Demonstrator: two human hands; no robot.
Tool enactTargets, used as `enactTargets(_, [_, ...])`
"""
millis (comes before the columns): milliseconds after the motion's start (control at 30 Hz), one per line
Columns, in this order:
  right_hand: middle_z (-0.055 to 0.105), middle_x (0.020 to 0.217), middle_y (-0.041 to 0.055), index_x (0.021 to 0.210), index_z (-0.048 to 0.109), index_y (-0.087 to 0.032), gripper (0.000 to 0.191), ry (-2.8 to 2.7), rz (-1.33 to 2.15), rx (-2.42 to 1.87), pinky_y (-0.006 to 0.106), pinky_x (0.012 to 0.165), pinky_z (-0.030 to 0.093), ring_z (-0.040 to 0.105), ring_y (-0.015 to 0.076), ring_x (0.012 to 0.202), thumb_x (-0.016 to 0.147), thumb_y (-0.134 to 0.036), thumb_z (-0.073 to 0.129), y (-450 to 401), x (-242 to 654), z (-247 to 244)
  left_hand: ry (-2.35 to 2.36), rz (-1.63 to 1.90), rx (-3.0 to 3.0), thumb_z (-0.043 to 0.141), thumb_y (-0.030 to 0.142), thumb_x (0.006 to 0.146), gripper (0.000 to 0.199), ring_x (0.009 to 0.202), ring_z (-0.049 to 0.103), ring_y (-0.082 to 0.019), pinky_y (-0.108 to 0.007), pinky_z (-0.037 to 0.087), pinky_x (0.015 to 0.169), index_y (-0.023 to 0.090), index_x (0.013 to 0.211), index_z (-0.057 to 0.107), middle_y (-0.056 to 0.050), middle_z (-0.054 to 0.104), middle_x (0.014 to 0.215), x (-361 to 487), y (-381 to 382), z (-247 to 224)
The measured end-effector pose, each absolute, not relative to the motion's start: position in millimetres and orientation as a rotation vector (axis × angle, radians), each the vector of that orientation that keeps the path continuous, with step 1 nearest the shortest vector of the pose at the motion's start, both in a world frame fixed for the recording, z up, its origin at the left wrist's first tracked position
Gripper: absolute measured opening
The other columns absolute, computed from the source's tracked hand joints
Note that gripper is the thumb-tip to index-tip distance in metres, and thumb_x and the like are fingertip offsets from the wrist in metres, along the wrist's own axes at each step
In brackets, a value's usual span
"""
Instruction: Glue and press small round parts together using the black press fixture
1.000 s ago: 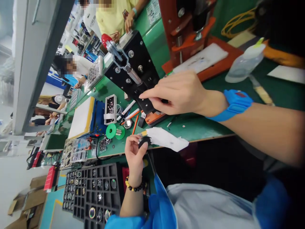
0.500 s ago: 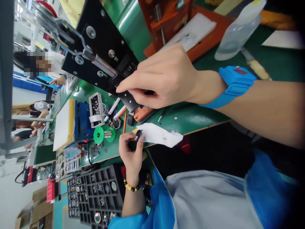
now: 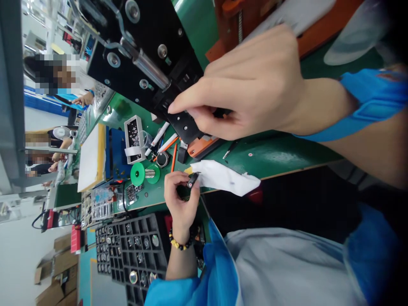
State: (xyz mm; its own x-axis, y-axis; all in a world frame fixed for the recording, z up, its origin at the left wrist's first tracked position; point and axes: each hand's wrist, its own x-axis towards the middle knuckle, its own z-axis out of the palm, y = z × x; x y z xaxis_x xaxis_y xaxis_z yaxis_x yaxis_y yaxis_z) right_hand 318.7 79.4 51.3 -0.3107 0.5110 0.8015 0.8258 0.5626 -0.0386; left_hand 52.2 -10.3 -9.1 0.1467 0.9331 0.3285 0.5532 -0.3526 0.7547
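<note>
My right hand point(image 3: 245, 85), with a blue wrist strap, reaches to a black clamp fixture point(image 3: 188, 127). Its index fingertip touches the dark block near the metal plunger point(image 3: 151, 70), and the thumb curls in below. Whatever lies between these fingers is hidden. My left hand point(image 3: 181, 199), wearing a beaded bracelet, pinches a small black part point(image 3: 192, 180) with a reddish dot between thumb and index finger. Beside that hand, a white cloth point(image 3: 226, 176) lies at the bench edge. The black plate point(image 3: 127, 38) of the fixture carries several bolts and a toggle clamp.
On the green bench are a solder spool point(image 3: 137, 174), pens point(image 3: 167, 142), a box of small parts point(image 3: 134, 138) and tweezers point(image 3: 230, 149). A black compartment tray point(image 3: 149, 225) holds watch-like parts. An orange press point(image 3: 234, 17) stands beyond. Other people sit in the background.
The view has shifted, so both hands and the fixture appear further right, with the right hand and fixture larger. Each hand keeps much the same pose.
</note>
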Motion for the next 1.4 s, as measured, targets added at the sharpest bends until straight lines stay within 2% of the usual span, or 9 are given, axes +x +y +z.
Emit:
enactTargets(133, [0.062,0.074,-0.0073,0.126,0.073,-0.034,0.054,-1.951,-0.489,-1.042,0.025,0.063,0.025,0.064,0.0092,0.073,0.105,-0.029,0.023,80,320,50,1.409,1.099,1.967,0.076,0.026,0.093,0.014,0.098,0.061,-0.021,-0.036,0.050,0.087,0.023,0.095,0.063,-0.007,0.060,0.104,51,-11,-11])
enactTargets(333, [0.061,0.074,-0.0070,0.125,0.072,-0.031,0.050,-1.943,-0.478,-1.000,0.025,0.063,0.024,0.061,0.0090,0.071,0.107,-0.028,0.025,80,319,48,1.420,1.116,1.977,0.075,0.029,0.094,0.014,0.098,0.062,-0.022,-0.035,0.052,0.084,0.023,0.096,0.063,-0.008,0.060,0.104,51,-12,-12])
enactTargets(667, [0.059,0.074,-0.0074,0.129,0.071,-0.034,0.055,-1.975,-0.445,-1.070,0.025,0.063,0.023,0.060,0.0073,0.075,0.106,-0.029,0.020,79,318,49,1.408,1.106,1.973,0.074,0.026,0.094,0.013,0.099,0.062,-0.022,-0.036,0.052,0.086,0.023,0.097,0.063,-0.008,0.060,0.105,50,-13,-12])
enactTargets(800, [0.058,0.071,-0.0068,0.130,0.071,-0.036,0.059,-1.993,-0.447,-1.087,0.025,0.064,0.023,0.062,0.0085,0.075,0.106,-0.029,0.018,79,317,50,1.401,1.142,1.887,0.075,0.026,0.094,0.013,0.099,0.062,-0.020,-0.032,0.052,0.086,0.023,0.096,0.063,-0.006,0.060,0.104,50,-14,-12])
enactTargets(1033, [0.066,0.077,-0.0065,0.125,0.073,-0.029,0.048,-1.924,-0.473,-0.975,0.025,0.063,0.027,0.067,0.0102,0.077,0.105,-0.027,0.029,80,319,45,1.358,1.076,1.538,0.083,0.033,0.089,0.024,0.084,0.061,-0.014,-0.023,0.053,0.076,0.024,0.097,0.062,-0.002,0.061,0.093,38,-6,0])
enactTargets(1133, [0.067,0.079,-0.0057,0.126,0.072,-0.028,0.046,-1.906,-0.489,-0.948,0.024,0.066,0.037,0.069,0.0115,0.079,0.104,-0.030,0.032,81,320,42,1.279,1.092,1.403,0.086,0.036,0.086,0.030,0.081,0.060,-0.013,-0.020,0.052,0.074,0.024,0.098,0.062,-0.001,0.061,0.090,33,-1,3])
enactTargets(1200, [0.064,0.075,-0.0076,0.125,0.073,-0.031,0.048,-1.903,-0.488,-0.988,0.022,0.069,0.043,0.069,0.0085,0.078,0.105,-0.033,0.029,81,319,43,1.248,1.105,1.335,0.085,0.037,0.086,0.031,0.077,0.058,-0.011,-0.019,0.051,0.071,0.024,0.101,0.061,0.000,0.061,0.089,33,0,4])
enactTargets(1267, [0.061,0.070,-0.0104,0.123,0.073,-0.035,0.051,-1.897,-0.468,-1.059,0.014,0.064,0.040,0.068,0.0032,0.077,0.105,-0.036,0.026,81,318,46,1.234,1.114,1.284,0.085,0.035,0.086,0.032,0.074,0.057,-0.010,-0.018,0.050,0.069,0.025,0.105,0.060,0.002,0.061,0.088,34,0,5])
enactTargets(1400, [0.066,0.070,-0.0152,0.119,0.075,-0.037,0.050,-1.882,-0.287,-1.133,0.007,0.047,0.020,0.070,-0.0016,0.084,0.103,-0.044,0.028,81,317,50,1.211,1.132,1.245,0.084,0.031,0.086,0.036,0.072,0.057,-0.009,-0.017,0.051,0.069,0.025,0.112,0.060,0.003,0.061,0.087,36,-1,5])
